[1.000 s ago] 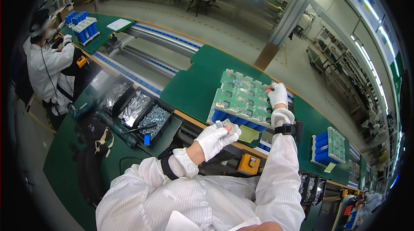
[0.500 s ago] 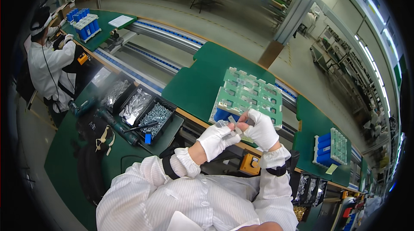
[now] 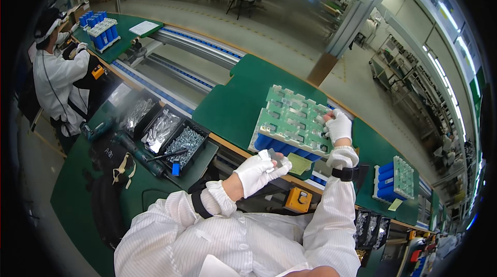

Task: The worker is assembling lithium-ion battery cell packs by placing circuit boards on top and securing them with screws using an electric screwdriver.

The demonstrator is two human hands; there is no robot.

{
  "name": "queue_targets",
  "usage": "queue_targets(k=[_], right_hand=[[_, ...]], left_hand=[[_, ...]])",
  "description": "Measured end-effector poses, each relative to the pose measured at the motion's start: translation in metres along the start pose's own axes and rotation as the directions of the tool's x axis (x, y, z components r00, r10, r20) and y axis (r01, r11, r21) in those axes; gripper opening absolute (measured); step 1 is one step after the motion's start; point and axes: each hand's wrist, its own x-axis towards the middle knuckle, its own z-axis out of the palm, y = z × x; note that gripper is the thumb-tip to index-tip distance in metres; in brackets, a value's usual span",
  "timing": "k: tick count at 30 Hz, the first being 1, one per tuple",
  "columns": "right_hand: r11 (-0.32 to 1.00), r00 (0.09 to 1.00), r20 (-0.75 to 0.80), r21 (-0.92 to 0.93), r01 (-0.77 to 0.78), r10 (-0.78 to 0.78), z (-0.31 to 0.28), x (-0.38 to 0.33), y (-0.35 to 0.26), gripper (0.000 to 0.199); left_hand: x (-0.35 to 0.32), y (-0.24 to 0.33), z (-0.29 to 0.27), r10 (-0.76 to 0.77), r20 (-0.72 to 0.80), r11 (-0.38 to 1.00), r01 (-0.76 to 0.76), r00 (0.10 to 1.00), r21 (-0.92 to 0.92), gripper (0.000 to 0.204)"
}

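Observation:
A battery pack (image 3: 297,119) stands before me, with blue cells under a green-and-white slotted top. My left hand (image 3: 259,174), in a white glove with bare fingertips, holds a few flat metal plates (image 3: 274,158) in front of the pack's near side. My right hand (image 3: 339,126), gloved the same way, is at the right edge of the pack's top. Its fingers are bent together there; whatever they may hold is hidden or too small to name. A yellow-green paper slip (image 3: 299,164) sits at the pack's near side.
Black bins of screws (image 3: 185,141) and metal plates (image 3: 161,129) stand left, beside a power screwdriver (image 3: 135,147). An orange control box (image 3: 298,199) is below the bench edge. Another battery pack (image 3: 394,180) sits right. A co-worker (image 3: 62,70) works at far left.
My right hand has left my left hand and moved right and up to the pack's right edge. The left hand stays near its place, still holding metal plates. The yellow-green slip is now visible.

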Motion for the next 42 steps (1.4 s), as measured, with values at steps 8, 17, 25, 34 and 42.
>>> queue_targets(k=[8, 17, 25, 34, 42], right_hand=[[0.917, 0.96, -0.006, -0.297, 0.267, -0.281, 0.013, 0.008, 0.018, 0.014], [0.829, 0.742, 0.374, 0.192, 0.524, -0.556, 0.001, -0.11, -0.071, 0.019], [0.846, 0.702, 0.524, 0.485, 0.221, -0.483, 0.002, -0.126, -0.056, 0.016], [0.915, 0.915, 0.04, -0.035, 0.403, -0.401, -0.005, -0.061, -0.017, 0.007], [0.93, 0.951, 0.124, -0.207, 0.304, -0.283, -0.003, -0.021, 0.027, 0.008]], left_hand=[[-0.003, 0.004, 0.006, 0.015, -0.001, 0.994, -0.015, 1.0, 0.106, 0.004], [-0.013, 0.008, 0.014, -0.076, -0.078, 0.969, 0.092, 0.994, 0.228, 0.015], [-0.012, 0.005, 0.007, -0.406, 0.126, 0.912, 0.394, 0.905, 0.113, 0.018], [-0.002, -0.001, -0.006, -0.285, 0.111, 0.957, 0.29, 0.952, -0.028, 0.036], [-0.006, 0.0, 0.015, -0.177, 0.0, 0.983, 0.176, 0.984, 0.059, 0.038]])
